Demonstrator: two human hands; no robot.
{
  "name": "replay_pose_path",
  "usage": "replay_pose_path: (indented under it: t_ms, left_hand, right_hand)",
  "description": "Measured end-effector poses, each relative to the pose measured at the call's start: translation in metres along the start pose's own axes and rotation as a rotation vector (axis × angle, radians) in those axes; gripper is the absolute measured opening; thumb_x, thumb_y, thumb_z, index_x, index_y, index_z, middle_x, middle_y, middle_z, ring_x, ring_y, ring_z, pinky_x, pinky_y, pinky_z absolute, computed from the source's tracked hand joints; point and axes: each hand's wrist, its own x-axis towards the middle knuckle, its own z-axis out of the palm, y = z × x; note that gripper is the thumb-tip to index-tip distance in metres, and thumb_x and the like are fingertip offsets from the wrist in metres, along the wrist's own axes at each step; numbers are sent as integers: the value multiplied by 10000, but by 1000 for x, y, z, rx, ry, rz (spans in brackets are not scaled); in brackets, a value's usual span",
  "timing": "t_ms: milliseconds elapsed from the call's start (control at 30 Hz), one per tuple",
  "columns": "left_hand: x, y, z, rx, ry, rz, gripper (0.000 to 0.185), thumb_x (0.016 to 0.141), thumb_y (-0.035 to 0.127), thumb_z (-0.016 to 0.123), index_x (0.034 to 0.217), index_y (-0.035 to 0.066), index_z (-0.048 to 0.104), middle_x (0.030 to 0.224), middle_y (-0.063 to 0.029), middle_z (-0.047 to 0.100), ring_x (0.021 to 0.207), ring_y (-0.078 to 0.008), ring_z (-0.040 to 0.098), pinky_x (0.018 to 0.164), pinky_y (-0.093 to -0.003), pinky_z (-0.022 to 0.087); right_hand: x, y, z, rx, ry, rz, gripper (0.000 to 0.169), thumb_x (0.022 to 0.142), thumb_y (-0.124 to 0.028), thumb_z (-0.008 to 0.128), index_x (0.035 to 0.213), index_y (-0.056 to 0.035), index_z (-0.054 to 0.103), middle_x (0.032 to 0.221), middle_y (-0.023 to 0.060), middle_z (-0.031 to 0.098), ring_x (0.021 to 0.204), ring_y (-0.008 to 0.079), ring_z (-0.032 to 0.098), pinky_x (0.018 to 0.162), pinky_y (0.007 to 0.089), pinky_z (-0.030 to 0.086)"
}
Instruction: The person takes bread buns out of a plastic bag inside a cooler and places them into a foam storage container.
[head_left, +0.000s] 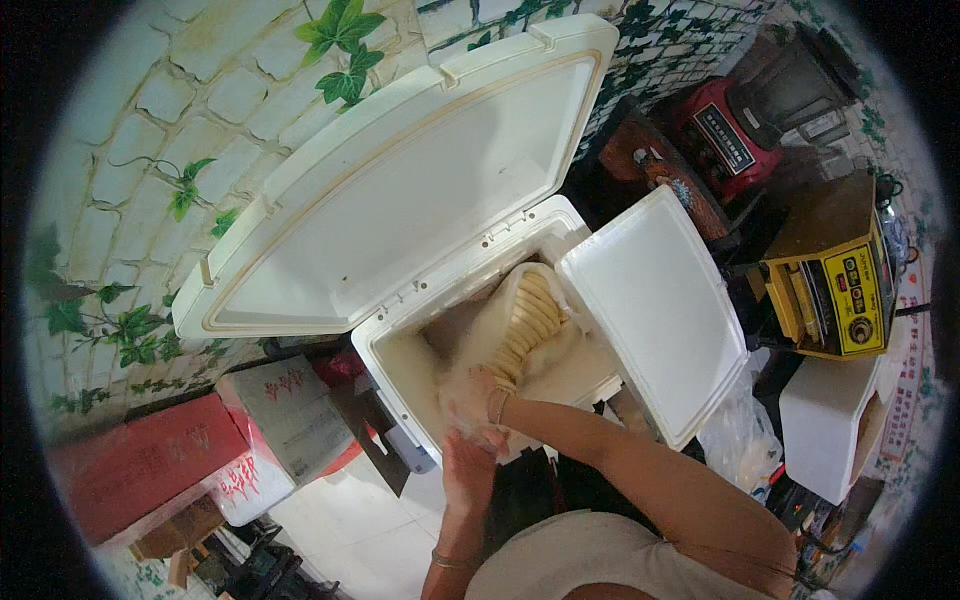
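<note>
A white chest-style insulated box (397, 390) stands before me with its hinged lid (420, 180) raised against the wall. Inside, a long stack of pale yellow, ridged pieces (529, 322) lies slanted, partly wrapped in a whitish plastic bag (577, 341). Pale mist hangs in the box and blurs my hands. My right hand (471, 394) is over the near-left part of the box, at the near end of the stack. Just below it, my left hand (472, 448) is at the near rim, close to the right. Whether the fingers grip the bag is hidden by mist and blur.
A loose white panel (652, 307) leans over the box's right side. Red and grey cartons (281, 412) sit at left. At right are a red-based blender (731, 139), a yellow-and-black carton (832, 292), a white foam box (825, 427) and a clear plastic bag (742, 442).
</note>
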Motion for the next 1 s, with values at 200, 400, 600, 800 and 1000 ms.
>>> replay_pose_path:
  t_ms: [200,400,600,800,1000]
  left_hand:
    - [5,4,-41,-52,191,44,478,942,409,384,1392,316,253,940,-104,556,826,-240,557,891,-443,403]
    - [14,10,-30,-94,142,17,519,953,479,297,1412,245,232,776,-92,555,648,-191,523,821,-374,422]
    - [16,11,-33,-65,220,26,527,954,480,290,1421,248,210,764,-98,557,639,-209,516,802,-370,418]
    - [15,9,-30,4,181,19,537,953,481,279,1427,244,188,777,-119,581,652,-228,527,789,-371,434]
    - [20,2,-26,32,164,16,538,955,484,267,1430,246,181,766,-116,581,645,-218,532,770,-366,438]
  right_hand:
    - [21,8,33,165,266,120,219,837,-232,489,1021,-204,605,1038,156,534,979,331,499,785,450,415]
    - [18,5,41,141,816,2,265,789,-257,555,1024,-140,591,1007,142,530,984,340,481,814,442,412]
    - [-2,5,34,456,695,-326,331,722,-277,621,991,-85,599,1018,147,550,963,344,526,785,434,439]
    - [10,89,53,943,477,333,338,698,-244,664,911,2,573,786,136,595,704,273,590,624,389,478]
    - [41,118,13,1268,476,626,292,740,-215,645,890,18,552,768,98,576,703,197,567,599,354,477]
